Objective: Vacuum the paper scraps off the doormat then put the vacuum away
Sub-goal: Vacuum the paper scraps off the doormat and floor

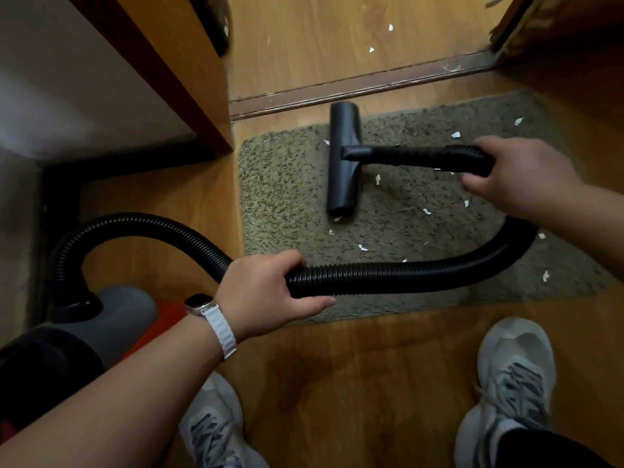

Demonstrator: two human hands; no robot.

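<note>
A grey-green shaggy doormat lies on the wooden floor before a door threshold. Several white paper scraps dot its middle and right side. A black floor nozzle rests flat on the mat's left half, its short tube pointing right. My right hand grips the tube end where the ribbed black hose begins. The hose loops down across the mat's near edge. My left hand holds it there. From that hand the hose arches left into the grey and red vacuum body at the lower left.
A wooden cabinet side and dark baseboard stand left of the mat. A brown threshold strip runs behind the mat, with more scraps on the floor beyond. My two grey sneakers stand on bare floor in front of the mat.
</note>
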